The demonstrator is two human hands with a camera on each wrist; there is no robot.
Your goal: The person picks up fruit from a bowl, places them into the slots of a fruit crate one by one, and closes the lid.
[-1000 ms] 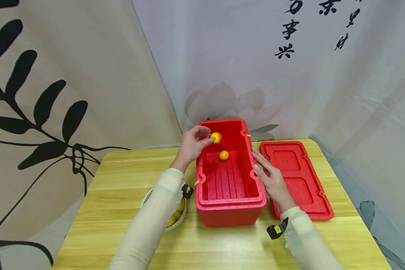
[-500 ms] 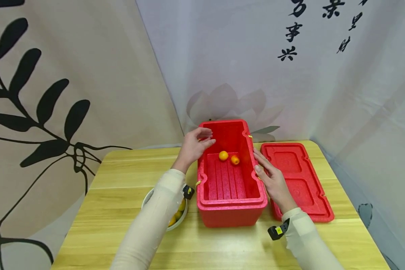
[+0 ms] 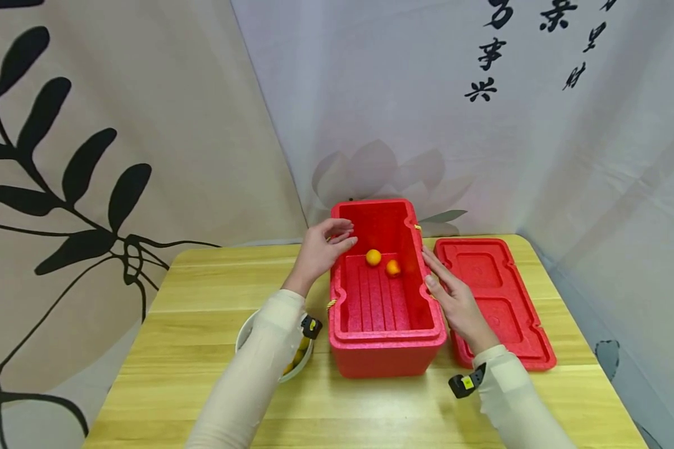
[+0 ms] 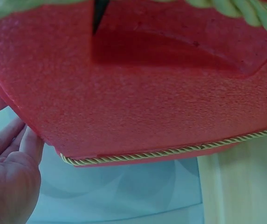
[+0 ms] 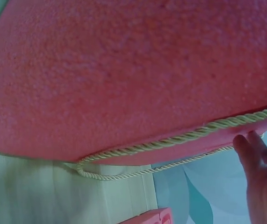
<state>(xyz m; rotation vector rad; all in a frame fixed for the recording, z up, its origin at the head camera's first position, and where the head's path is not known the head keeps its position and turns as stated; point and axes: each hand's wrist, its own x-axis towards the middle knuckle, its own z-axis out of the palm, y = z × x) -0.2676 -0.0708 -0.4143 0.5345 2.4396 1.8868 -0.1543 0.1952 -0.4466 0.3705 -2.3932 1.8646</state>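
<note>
A red foam box (image 3: 383,360) stands lidless on the table. Two small round orange fruits (image 3: 373,257) lie on its ribbed floor toward the far end. My left hand (image 3: 321,251) hovers at the box's far left rim, fingers loosely bent and nothing between them. On the opposite side, my right hand (image 3: 455,304) rests along the right rim with fingers extended. The wrist views show the box's sides close up, with a twisted gold rope (image 4: 170,151) running along the left side and another rope (image 5: 189,135) along the right.
Beneath my left forearm, a pale bowl (image 3: 244,332) of yellow-orange fruits is partly hidden. The red lid (image 3: 494,302) lies flat right of the box. A printed curtain (image 3: 371,93) hangs behind the wooden table (image 3: 196,318).
My left hand has let go of an orange fruit, which dropped into the box beside the other one. The right hand has stayed at the right rim.
</note>
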